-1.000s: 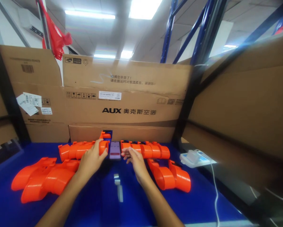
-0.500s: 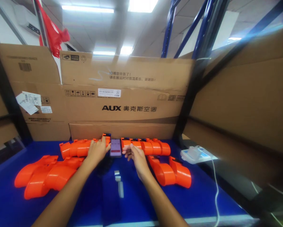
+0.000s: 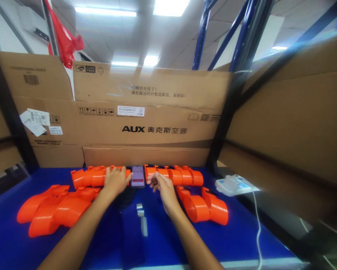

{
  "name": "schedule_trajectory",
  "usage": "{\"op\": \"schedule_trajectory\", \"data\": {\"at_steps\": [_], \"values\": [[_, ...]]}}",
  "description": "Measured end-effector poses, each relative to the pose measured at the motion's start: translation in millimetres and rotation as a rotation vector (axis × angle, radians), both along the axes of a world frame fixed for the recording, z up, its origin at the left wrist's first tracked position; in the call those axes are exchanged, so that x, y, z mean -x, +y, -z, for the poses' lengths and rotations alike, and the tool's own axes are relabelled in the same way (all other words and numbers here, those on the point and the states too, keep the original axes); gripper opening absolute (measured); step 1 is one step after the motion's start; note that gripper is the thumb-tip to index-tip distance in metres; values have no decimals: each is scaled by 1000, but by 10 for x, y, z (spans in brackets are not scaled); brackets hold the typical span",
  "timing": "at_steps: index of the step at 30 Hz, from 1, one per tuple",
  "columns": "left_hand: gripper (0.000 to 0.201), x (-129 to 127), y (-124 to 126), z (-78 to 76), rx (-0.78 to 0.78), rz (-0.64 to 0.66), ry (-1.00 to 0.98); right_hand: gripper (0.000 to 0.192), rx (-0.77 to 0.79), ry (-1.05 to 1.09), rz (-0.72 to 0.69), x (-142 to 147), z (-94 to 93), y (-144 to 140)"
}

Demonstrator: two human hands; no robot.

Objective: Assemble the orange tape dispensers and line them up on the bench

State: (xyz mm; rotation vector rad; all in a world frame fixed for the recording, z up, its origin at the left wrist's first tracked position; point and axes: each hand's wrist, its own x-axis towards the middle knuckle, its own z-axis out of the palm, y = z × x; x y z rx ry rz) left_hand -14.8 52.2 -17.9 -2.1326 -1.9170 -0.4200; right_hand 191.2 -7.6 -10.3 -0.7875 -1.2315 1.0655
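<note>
At the back of the blue table, a row of curved orange plastic pieces (image 3: 94,176) lies left of an upright-facing phone (image 3: 137,176). My left hand (image 3: 116,182) is over the right end of that row, its fingers and thumb around the end piece (image 3: 128,173), which they partly hide. To the phone's right runs a second row of orange pieces (image 3: 175,176). In front of its left end is my right hand (image 3: 161,186), fingers loosely bent and apart, with nothing visible in them.
More orange pieces lie at front left (image 3: 58,210) and front right (image 3: 198,206). Small silvery strips (image 3: 142,221) lie mid-table. A white power strip (image 3: 236,185) with a cable is on the right. A cardboard panel (image 3: 154,138) closes the back, between dark rack posts.
My left hand has lowered the orange piece, which stood raised beside the phone, into line with the left row. My right hand has hardly moved.
</note>
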Motion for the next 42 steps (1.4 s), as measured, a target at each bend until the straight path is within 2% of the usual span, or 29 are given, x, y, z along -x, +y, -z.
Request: {"op": "schedule_trajectory", "data": {"at_steps": [3,6,9,12,19,22,25,30,33,35,37,42], "values": [[62,20,-50,-39,-41,37,-24,48,4,-1,1,-5,-5,-3],[59,145,-83,-162,-63,71,-38,49,7,6,2,-14,-4,2],[50,364,-52,-334,-3,121,30,48,8,9,1,-20,4,13],[60,561,20,-431,105,196,126,45,8,14,-7,-25,12,26],[74,725,100,-303,179,235,153,45,1,16,23,-54,7,46],[76,749,108,-316,176,249,163,45,-12,0,23,-55,-1,42],[75,761,95,-439,152,251,171,44,-17,-5,24,-52,-8,31],[79,780,-63,-830,-35,268,255,42,-28,-10,40,-64,-18,27],[82,697,-251,-1015,-163,352,202,42,-32,-25,33,-63,-13,38],[83,557,-398,-1046,-235,464,120,41,-12,-20,10,-47,0,44],[85,363,-545,-1000,-253,585,47,43,29,1,-26,-23,17,49],[86,-102,-794,-737,-143,884,-2,48,122,92,-75,5,60,91]]}}
